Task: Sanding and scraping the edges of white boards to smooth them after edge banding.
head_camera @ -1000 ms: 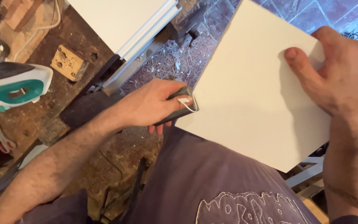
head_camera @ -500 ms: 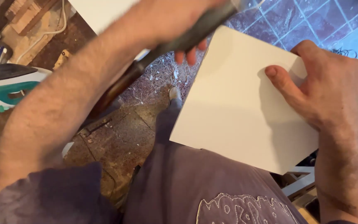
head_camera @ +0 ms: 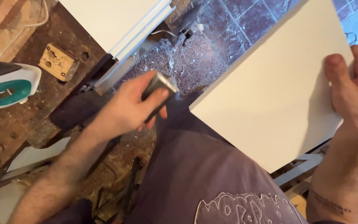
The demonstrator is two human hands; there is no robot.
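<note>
Both hands gripping: left (head_camera: 131,105) dark tool (head_camera: 157,89), right (head_camera: 355,89) white panel (head_camera: 270,95); iron (head_camera: 5,87) on bench.

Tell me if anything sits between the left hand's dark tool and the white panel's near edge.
Nothing visible does. The left hand holds the dark tool just left of the white panel, gripped by the right hand; only open air separates them.

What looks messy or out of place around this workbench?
A heap of pale shavings litters the tiled floor beside the bench. The white panel is propped tilted on the person's lap, held by the right hand, while the left hand grips a dark block.
</note>
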